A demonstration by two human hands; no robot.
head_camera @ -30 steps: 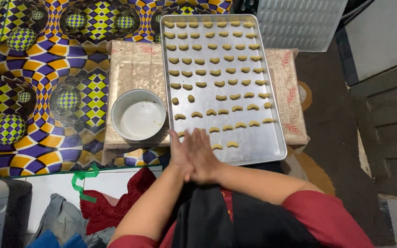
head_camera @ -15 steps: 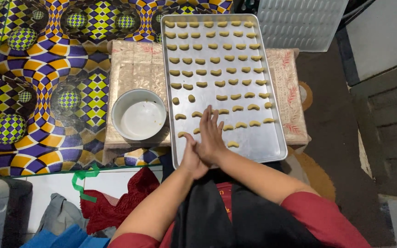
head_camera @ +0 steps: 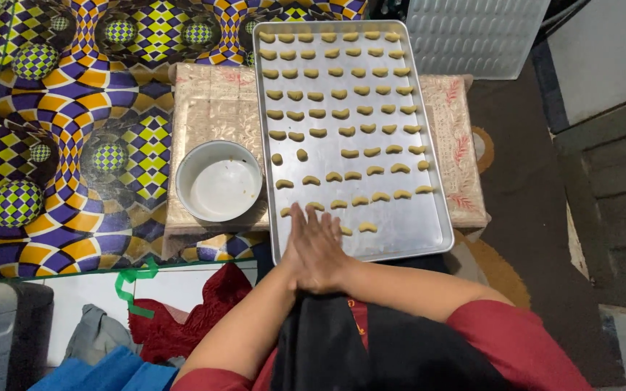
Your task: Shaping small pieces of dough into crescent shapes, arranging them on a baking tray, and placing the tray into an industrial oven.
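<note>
A bright geometric mat (head_camera: 74, 145) covers the floor at nine o'clock. Next comes the white bowl (head_camera: 220, 181), then your left hand (head_camera: 300, 253) pressed flat against your right hand (head_camera: 327, 250); whether dough sits between them I cannot tell. The baking tray (head_camera: 407, 232) at twelve o'clock carries soft dough crescents (head_camera: 342, 114), likely fragile; lift them gently by the sides.

Your right hand (head_camera: 320, 250) covers most of your left hand (head_camera: 293, 253) and the tray's (head_camera: 414, 232) near-left corner, so there's maybe dough pressed between your palms, can't tell.
</note>
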